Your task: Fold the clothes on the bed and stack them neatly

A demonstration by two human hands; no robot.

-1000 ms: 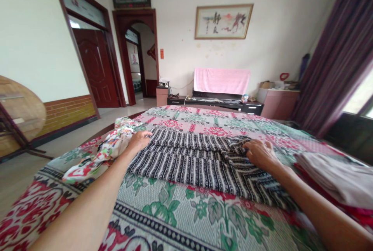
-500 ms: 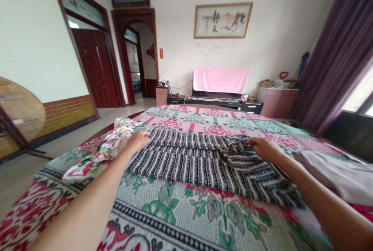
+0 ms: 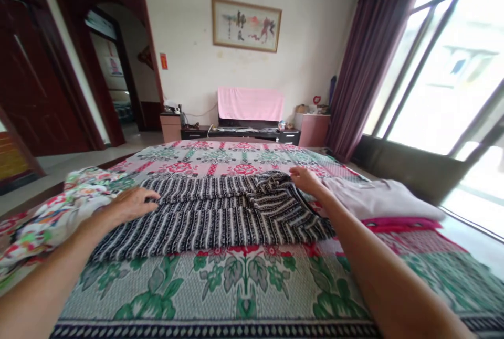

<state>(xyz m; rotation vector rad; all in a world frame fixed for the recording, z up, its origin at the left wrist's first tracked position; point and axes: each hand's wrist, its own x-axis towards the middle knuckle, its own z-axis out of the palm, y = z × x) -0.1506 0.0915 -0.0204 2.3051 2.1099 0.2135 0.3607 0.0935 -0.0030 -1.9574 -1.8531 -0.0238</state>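
A black-and-white striped knit garment (image 3: 205, 218) lies spread flat across the patterned bed cover (image 3: 197, 286), its right part folded over with stripes running at a different angle. My left hand (image 3: 132, 205) rests at the garment's upper left edge, thumb and fingers apart. At the upper right corner, my right hand (image 3: 307, 179) has its fingers curled against the bunched edge of the cloth. Left of my left hand sits a crumpled white cloth with a colourful print (image 3: 59, 218).
To the right lies a folded pale grey garment (image 3: 381, 197) on top of folded bright pink cloth (image 3: 401, 223). Beyond the bed stands a low black cabinet (image 3: 192, 133) with a pink cloth (image 3: 250, 104) draped over a screen. A purple curtain (image 3: 362, 61) hangs beside the window.
The view has turned right, showing more of the window and the folded pile. My left hand has opened and lies lower on the striped garment; my right hand stays at its upper right corner.
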